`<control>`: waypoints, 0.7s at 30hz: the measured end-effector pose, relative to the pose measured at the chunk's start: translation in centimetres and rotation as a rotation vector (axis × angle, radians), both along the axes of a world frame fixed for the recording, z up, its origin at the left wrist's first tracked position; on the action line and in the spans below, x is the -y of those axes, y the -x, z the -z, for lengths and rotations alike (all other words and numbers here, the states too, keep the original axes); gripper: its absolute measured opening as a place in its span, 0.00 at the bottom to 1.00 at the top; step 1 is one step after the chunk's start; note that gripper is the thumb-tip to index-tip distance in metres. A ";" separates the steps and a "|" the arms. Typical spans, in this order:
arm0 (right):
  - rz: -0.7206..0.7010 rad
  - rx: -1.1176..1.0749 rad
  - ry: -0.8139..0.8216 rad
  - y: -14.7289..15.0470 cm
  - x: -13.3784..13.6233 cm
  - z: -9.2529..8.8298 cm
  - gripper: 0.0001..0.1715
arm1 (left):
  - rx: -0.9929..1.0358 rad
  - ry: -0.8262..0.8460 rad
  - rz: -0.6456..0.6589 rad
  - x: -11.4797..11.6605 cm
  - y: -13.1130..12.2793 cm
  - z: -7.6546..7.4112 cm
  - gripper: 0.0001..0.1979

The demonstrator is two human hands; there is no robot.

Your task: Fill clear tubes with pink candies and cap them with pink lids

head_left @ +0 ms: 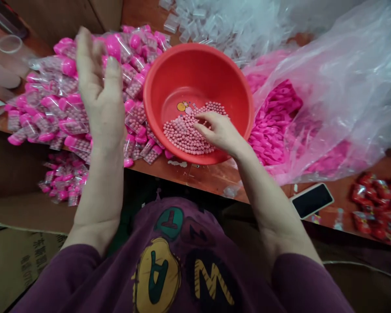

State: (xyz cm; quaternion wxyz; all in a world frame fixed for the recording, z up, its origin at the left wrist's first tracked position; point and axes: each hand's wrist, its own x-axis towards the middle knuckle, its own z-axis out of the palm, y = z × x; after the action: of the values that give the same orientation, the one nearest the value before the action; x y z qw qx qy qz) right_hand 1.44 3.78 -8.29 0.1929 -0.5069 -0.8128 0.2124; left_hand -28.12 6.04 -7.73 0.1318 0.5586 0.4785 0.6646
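Note:
A red plastic bowl (198,50) stands on the table with a layer of small pink beads (185,137) along its near side. Inside it, my right hand (220,132) hovers low over the beads or touches them. A gap shows between its thumb and curled fingers, with nothing visible between them. My left hand (101,82) is raised over a heap of small clear bottles with pink caps (73,113), many of them filled with beads. Its thumb stands apart from the fingers. A pink cap shows behind this hand, and I see nothing held in it.
Clear plastic pieces (215,26) lie behind the bowl. To its right, a clear bag (339,87) holds pink plastic parts (273,126). A phone (313,200) and red wrapped packets (378,204) lie at the right. More bottles (65,178) are in a cardboard box below.

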 end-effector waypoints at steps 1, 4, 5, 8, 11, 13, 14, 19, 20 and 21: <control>-0.021 0.043 0.035 0.9 -1.1 0.8 0.15 | -0.008 -0.008 -0.039 -1.2 0.6 0.5 0.27; 0.004 0.161 0.096 4.1 -2.9 2.9 0.22 | -0.015 0.006 -0.019 -1.1 -0.2 1.1 0.28; 0.028 0.187 0.111 5.0 -3.1 3.5 0.25 | -0.012 0.003 0.011 0.0 -1.1 1.0 0.26; 0.068 0.224 0.143 6.5 -3.2 4.5 0.18 | 0.007 0.109 0.082 4.5 -4.5 0.4 0.17; 0.074 0.184 0.131 6.5 -2.9 4.5 0.10 | 0.060 0.159 0.081 7.9 -6.7 -0.3 0.14; 0.088 0.111 0.103 5.9 -2.5 3.8 0.11 | 0.113 0.205 0.125 8.9 -7.3 -0.4 0.13; 0.101 0.064 0.082 5.6 -2.1 3.4 0.12 | 0.147 0.247 0.161 9.1 -7.6 -0.4 0.14; 0.200 -0.208 -0.052 3.8 1.4 1.0 0.28 | 0.310 0.452 0.437 8.2 -9.7 0.5 0.23; 0.208 -0.239 -0.072 3.5 2.3 0.7 0.31 | 0.356 0.484 0.495 8.0 -10.3 0.6 0.24; 0.216 -0.259 -0.090 3.2 3.1 0.6 0.33 | 0.411 0.527 0.555 7.8 -10.9 0.5 0.24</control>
State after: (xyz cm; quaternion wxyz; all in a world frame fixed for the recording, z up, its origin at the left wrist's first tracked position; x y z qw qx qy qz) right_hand -1.72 0.69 -8.86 0.3402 -0.5505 -0.7308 0.2171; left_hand -17.21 -1.76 -8.24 0.5361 0.4695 0.4271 0.5566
